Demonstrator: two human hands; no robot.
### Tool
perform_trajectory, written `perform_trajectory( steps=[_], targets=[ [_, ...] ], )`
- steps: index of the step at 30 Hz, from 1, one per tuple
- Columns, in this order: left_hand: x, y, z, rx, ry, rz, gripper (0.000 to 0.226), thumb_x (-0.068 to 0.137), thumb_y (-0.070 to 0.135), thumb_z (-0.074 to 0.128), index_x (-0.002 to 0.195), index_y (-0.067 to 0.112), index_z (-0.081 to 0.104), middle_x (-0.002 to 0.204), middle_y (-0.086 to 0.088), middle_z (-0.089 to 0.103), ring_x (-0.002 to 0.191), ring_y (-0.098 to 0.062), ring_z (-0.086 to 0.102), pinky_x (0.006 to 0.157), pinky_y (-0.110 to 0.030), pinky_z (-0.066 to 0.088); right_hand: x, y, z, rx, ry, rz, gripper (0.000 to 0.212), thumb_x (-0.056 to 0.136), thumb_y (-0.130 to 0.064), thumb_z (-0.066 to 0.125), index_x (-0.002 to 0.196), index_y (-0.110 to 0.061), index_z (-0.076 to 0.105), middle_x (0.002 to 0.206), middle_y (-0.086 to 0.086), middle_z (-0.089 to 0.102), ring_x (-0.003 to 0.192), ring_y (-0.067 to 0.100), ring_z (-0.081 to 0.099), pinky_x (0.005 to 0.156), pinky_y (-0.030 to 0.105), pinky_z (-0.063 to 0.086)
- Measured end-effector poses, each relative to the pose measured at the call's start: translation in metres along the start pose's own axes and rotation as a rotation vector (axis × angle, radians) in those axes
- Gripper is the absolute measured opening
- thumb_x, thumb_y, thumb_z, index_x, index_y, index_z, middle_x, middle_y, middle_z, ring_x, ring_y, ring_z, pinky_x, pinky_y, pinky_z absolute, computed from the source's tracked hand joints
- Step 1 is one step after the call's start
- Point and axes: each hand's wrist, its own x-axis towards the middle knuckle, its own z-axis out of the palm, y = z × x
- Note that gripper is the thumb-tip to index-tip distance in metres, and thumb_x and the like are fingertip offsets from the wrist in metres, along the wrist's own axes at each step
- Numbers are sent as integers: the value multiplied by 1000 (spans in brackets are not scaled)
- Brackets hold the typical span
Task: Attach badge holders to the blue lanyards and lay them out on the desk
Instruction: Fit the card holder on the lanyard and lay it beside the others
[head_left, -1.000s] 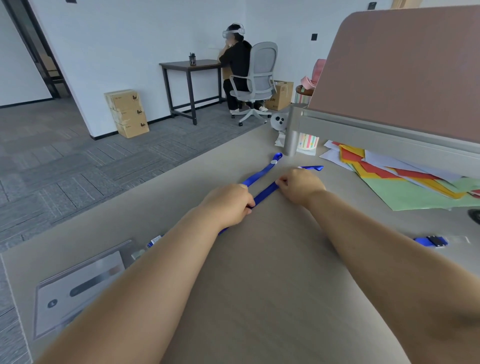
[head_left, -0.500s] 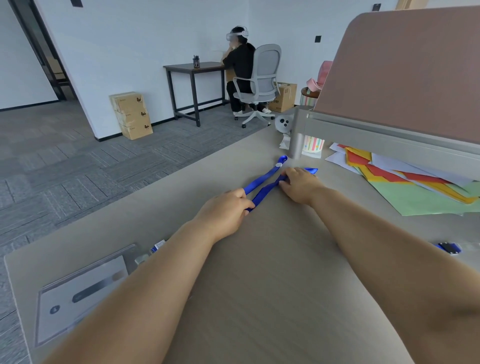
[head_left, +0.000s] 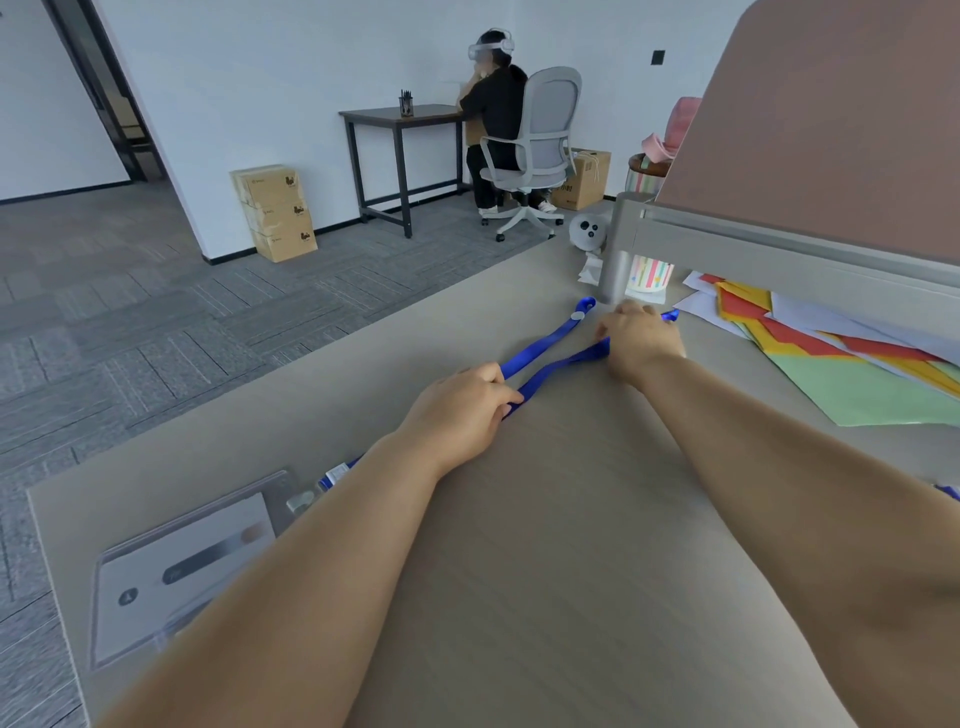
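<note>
Toward the far edge of the grey wood-grain worktop (head_left: 545, 545), your right hand (head_left: 641, 340) has slid further out along the flat blue fabric lanyard (head_left: 550, 371) than half a second ago, and the two straps now splay wider. It presses one strap down, fingers curled. Your left hand (head_left: 460, 410) pinches both straps where they meet, nearer you. Beside the left edge lies a clear plastic badge holder (head_left: 176, 566).
</note>
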Motion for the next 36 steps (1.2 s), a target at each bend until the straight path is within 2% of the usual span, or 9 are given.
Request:
perform_trajectory(
  steps=[3, 6, 8, 12, 18, 22, 27, 31, 36],
  targets=[
    [0, 0, 0, -21, 21, -14, 31, 95, 20, 43, 121, 23, 60, 114, -1, 55, 101, -23, 56, 80, -32, 44, -2, 3, -4, 40, 1, 37, 44, 85, 5, 36, 118, -15, 57, 123, 14, 52, 117, 32, 44, 95, 39, 39],
    [0, 0, 1, -21, 20, -17, 33, 95, 16, 42, 122, 23, 59, 114, 0, 55, 101, -23, 56, 79, -31, 43, -4, 7, -3, 89, 85, 58, 46, 84, 7, 38, 123, -12, 54, 131, 14, 44, 122, 32, 38, 96, 40, 41],
    [0, 0, 1, -27, 22, -19, 35, 93, 13, 41, 122, 23, 59, 115, 0, 55, 100, -23, 56, 80, -32, 45, -3, 7, -1, 80, 130, 97, 42, 84, 8, 41, 119, -7, 56, 128, 15, 43, 119, 34, 40, 89, 42, 46],
    [0, -1, 2, -26, 34, -16, 36, 93, 12, 41, 121, 23, 60, 114, 1, 56, 101, -22, 56, 82, -33, 46, 1, 8, 2, 92, 6, 126, 37, 84, 6, 40, 113, -5, 59, 119, 17, 54, 107, 36, 54, 84, 40, 48],
    [1, -1, 3, -15, 29, -14, 38, 93, 10, 41, 123, 23, 58, 115, 0, 55, 103, -22, 55, 81, -30, 42, 3, 9, 7, 159, -70, 105, 41, 87, 0, 32, 120, -9, 55, 121, 17, 54, 107, 34, 54, 85, 39, 47],
    [2, 1, 0, 23, -7, -12, 40, 93, 10, 39, 127, 25, 54, 121, 1, 51, 111, -20, 49, 85, -32, 42, 1, 8, 3, 236, -56, 82, 42, 87, 0, 31, 125, -10, 48, 128, 15, 50, 114, 34, 50, 91, 41, 43],
    [2, 6, -12, 54, -22, -28, 37, 94, 12, 38, 123, 24, 57, 118, -1, 52, 109, -22, 50, 78, -30, 38, -15, 10, -15, 319, -36, 61, 47, 88, -3, 33, 130, -18, 47, 130, 13, 50, 117, 30, 49, 91, 37, 44],
    [-7, 17, -30, 73, -44, -41, 29, 95, 20, 40, 113, 21, 63, 111, -2, 55, 104, -24, 54, 76, -33, 44, -45, 6, -35, 366, 5, 23, 35, 89, -13, 37, 116, -19, 57, 116, 12, 60, 99, 30, 58, 84, 37, 51],
    [-14, 49, -46, 140, -60, 2, 26, 94, 25, 42, 107, 18, 64, 107, -3, 58, 94, -24, 56, 72, -31, 43, -106, 7, -55, 388, 32, -13, 27, 88, -13, 43, 102, -18, 65, 109, 6, 64, 98, 24, 58, 82, 32, 48]
  ],
)
